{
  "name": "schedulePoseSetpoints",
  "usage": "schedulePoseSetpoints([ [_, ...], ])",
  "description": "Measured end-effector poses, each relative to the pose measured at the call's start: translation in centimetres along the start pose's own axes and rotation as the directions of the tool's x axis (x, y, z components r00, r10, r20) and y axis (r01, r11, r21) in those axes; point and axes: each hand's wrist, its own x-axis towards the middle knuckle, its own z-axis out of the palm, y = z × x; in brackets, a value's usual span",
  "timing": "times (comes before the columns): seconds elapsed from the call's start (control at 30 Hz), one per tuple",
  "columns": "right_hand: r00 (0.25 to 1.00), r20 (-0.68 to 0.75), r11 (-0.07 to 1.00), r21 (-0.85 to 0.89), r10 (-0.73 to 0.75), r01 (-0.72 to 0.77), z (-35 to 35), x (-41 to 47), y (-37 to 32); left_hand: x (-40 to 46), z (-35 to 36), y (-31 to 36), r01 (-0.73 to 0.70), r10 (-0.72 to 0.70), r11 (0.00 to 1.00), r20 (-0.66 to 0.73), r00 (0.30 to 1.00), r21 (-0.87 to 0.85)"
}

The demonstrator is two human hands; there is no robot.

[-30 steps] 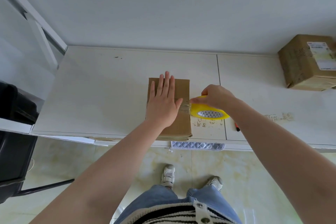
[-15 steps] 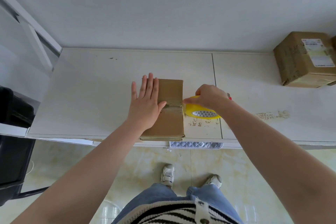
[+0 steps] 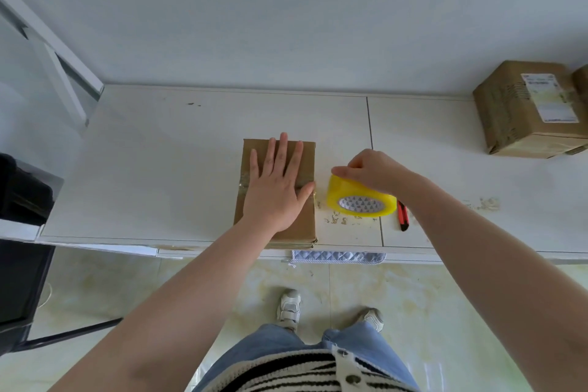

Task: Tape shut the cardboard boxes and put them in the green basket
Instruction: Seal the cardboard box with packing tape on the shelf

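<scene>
A small flat cardboard box point(image 3: 305, 219) lies at the front edge of the white counter point(image 3: 159, 169). My left hand point(image 3: 275, 188) presses flat on its top with straight fingers, covering a strip of clear tape that runs across the box. Just right of the box, my right hand point(image 3: 372, 170) grips a yellow roll of tape point(image 3: 361, 200) from above. The roll stands a little off the box's right edge. The green basket is not in view.
A red utility knife point(image 3: 402, 216) lies on the counter right of the roll. A larger taped cardboard box point(image 3: 528, 111) with a white label stands at the back right. A dark object point(image 3: 22, 232) sits off the counter's left end. A quilted cloth point(image 3: 337, 256) hangs below the front edge.
My left hand slid left over the box and then back right along the tape. My right hand drew the yellow roll away from the box's right edge, uncovering the red knife.
</scene>
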Motion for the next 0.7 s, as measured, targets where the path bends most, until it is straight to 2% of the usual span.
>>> schedulePoseSetpoints([
  [0.27, 0.996, -0.077, 0.954, -0.295, 0.039, -0.06, 0.2, 0.3, -0.2, 0.0, -0.3, -0.1, -0.003, 0.003, 1.0, 0.03, 1.0, 0.015],
  [0.47, 1.0, 0.012, 0.988, -0.154, -0.024, 0.026, 0.2, 0.0, 0.9, 0.1, -0.2, 0.0, 0.003, -0.004, 1.0, 0.043, 0.999, 0.027],
  [0.7, 0.999, -0.03, 0.968, -0.248, -0.038, 0.029, -0.6, 0.5, 0.3, 0.1, -0.3, 0.0, -0.005, 0.004, 1.0, 0.048, 0.999, 0.014],
])
